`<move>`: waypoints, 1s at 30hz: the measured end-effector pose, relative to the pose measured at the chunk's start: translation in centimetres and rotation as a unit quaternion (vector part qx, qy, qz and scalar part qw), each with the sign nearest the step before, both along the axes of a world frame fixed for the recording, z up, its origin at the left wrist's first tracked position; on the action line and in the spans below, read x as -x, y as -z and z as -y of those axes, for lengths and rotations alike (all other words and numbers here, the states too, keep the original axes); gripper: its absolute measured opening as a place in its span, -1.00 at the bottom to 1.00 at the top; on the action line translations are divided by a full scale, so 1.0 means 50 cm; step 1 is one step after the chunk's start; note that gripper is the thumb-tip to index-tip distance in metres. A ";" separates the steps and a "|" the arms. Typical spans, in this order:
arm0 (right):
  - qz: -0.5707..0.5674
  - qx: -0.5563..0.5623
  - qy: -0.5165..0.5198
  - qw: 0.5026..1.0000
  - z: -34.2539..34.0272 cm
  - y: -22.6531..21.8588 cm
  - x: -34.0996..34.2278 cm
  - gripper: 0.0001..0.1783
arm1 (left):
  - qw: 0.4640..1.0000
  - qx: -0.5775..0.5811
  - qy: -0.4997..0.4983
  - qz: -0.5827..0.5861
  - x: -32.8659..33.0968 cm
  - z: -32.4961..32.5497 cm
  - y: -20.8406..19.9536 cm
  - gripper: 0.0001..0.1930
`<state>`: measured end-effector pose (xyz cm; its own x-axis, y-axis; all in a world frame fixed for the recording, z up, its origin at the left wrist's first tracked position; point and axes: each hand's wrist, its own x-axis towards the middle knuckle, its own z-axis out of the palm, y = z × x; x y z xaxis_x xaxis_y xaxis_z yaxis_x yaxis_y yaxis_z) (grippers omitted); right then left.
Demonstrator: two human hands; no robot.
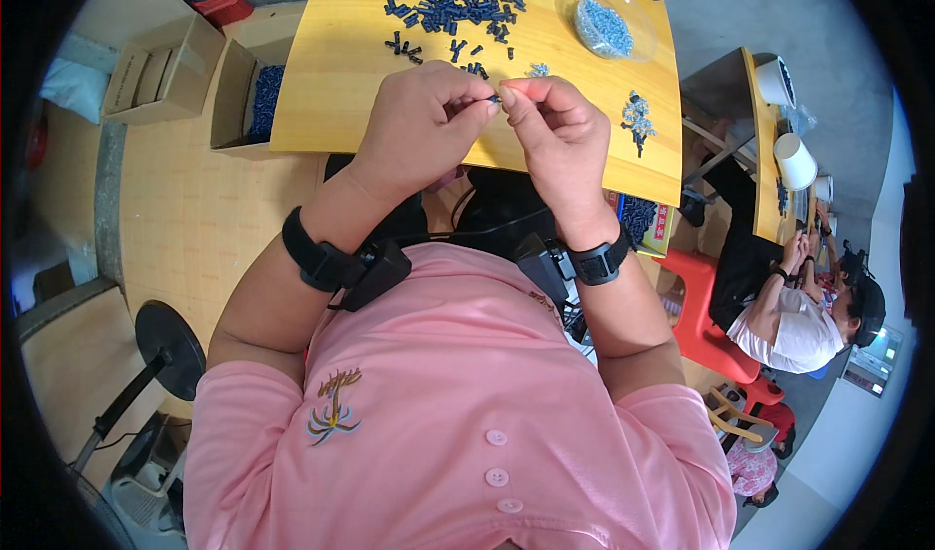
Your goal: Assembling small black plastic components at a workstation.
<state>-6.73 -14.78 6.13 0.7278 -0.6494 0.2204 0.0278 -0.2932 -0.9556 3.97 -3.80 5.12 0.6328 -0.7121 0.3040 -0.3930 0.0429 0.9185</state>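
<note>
Just above the near edge of the yellow table, my two hands meet fingertip to fingertip. My left hand pinches a small dark part between thumb and forefinger. My right hand is closed in a pinch against the same spot; whatever lies between its fingertips is too small to make out. Beyond the hands, a loose pile of short black parts spreads over the table. A few tiny clear pieces lie just past my right fingers, and a small heap of clear and dark pieces sits farther right.
A clear plastic bowl of small light-blue pieces stands at the back right. Left of the table is a cardboard box with dark parts; another box sits below its right edge. A co-worker sits at a second table, near a red stool.
</note>
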 end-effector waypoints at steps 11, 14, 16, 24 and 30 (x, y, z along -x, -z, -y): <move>0.020 0.006 -0.009 1.000 -0.004 -0.006 0.008 -0.87 | 0.999 -0.036 0.022 -0.030 0.007 0.001 -0.018 -0.87; 0.024 0.060 -0.044 0.997 0.003 -0.013 0.015 -0.77 | 0.991 -0.057 0.036 -0.114 0.006 0.003 -0.025 -0.85; 0.029 0.083 -0.059 0.994 0.007 -0.020 0.022 -0.71 | 0.988 -0.043 0.051 -0.139 0.001 0.005 -0.017 -0.83; -0.018 0.349 -0.036 0.936 0.016 -0.031 0.028 -0.65 | 0.948 -0.057 0.109 -0.294 0.005 0.004 -0.025 -0.76; -0.011 0.382 -0.041 0.923 0.025 -0.033 0.026 -0.67 | 0.908 -0.072 0.118 -0.395 0.006 -0.002 -0.032 -0.73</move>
<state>-8.04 -16.03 7.75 0.7774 -0.2534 0.5757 0.0617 -0.8802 -0.4706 3.68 -3.70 6.70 0.4382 -0.8522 -0.2859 0.3955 -0.1028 0.9127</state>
